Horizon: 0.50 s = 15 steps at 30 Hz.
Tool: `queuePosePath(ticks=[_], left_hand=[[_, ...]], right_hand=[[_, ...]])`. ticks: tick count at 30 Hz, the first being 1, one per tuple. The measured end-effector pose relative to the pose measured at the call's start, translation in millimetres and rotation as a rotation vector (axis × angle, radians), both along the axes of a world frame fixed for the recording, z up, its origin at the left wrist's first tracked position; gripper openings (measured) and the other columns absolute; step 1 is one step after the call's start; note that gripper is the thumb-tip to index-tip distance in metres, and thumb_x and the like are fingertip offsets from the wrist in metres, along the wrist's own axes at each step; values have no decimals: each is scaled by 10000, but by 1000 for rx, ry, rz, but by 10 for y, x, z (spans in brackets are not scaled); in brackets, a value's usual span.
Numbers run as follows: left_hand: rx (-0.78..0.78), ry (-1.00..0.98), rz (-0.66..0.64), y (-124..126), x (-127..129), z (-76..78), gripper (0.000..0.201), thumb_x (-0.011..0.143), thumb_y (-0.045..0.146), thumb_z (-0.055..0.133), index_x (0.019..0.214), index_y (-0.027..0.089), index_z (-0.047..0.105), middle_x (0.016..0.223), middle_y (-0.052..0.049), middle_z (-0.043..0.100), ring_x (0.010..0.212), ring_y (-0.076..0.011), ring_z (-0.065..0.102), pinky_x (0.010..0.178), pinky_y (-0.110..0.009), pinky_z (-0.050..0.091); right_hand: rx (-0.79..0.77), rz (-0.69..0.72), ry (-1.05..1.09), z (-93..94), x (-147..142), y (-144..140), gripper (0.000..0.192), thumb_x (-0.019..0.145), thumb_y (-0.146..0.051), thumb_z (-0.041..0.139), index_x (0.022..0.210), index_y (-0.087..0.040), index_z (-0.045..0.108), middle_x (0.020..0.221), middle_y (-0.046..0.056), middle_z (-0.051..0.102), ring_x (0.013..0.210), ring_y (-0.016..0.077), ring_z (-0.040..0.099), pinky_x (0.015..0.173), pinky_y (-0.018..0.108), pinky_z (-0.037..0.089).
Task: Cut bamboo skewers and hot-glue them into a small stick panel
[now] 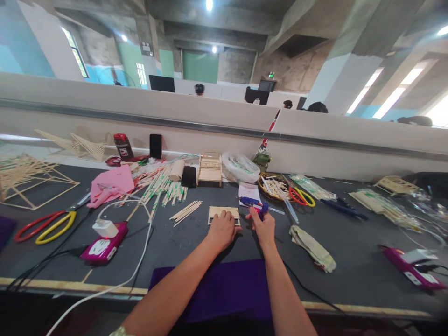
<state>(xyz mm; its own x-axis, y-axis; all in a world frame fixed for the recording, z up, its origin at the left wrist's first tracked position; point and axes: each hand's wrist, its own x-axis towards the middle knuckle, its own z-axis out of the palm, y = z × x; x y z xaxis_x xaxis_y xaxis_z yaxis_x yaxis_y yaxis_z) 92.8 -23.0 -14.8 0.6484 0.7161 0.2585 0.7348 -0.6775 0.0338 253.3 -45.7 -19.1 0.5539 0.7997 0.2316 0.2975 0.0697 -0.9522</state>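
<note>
Right hand point(264, 228) gripping glue gun point(249, 201), panel point(214, 211) alongside

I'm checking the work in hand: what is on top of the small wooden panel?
The left hand rests on the small wooden panel. The panel's far edge shows beyond it; whatever lies beneath the hand is covered and cannot be seen.

The glue gun point(252, 202) is blue, the stick panel point(214, 213) tan, the tabletop point(140, 266) dark grey, the scissors point(71, 218) red and yellow.
</note>
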Motion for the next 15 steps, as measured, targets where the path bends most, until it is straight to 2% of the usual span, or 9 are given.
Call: queuePosePath(ticks=[6,11,15], left_hand=[[-3,-6,-6,10,-10,-1,407,910,474,413,1028,136,606,1013,-145,569,986,-273,470,758,-376,403],[-11,-32,-15,13,-25,11,352,919,445,412,1113,196,567,1028,-119,568,983,-260,476,764,-366,397],[-18,-22,-27,16,-29,12,342,925,450,395,1094,215,576,1037,-115,565,996,-262,475,761,-364,397]], right_hand=[[-3,0,-9,-10,8,0,555,729,-669,584,745,-124,685,605,74,688,354,106,460,377,234,399],[9,11,8,-15,10,2,543,734,-665,584,731,-130,678,605,68,690,355,105,458,383,239,404],[17,16,5,3,0,-6,534,739,-659,583,738,-133,676,596,54,682,356,104,457,381,239,400]])
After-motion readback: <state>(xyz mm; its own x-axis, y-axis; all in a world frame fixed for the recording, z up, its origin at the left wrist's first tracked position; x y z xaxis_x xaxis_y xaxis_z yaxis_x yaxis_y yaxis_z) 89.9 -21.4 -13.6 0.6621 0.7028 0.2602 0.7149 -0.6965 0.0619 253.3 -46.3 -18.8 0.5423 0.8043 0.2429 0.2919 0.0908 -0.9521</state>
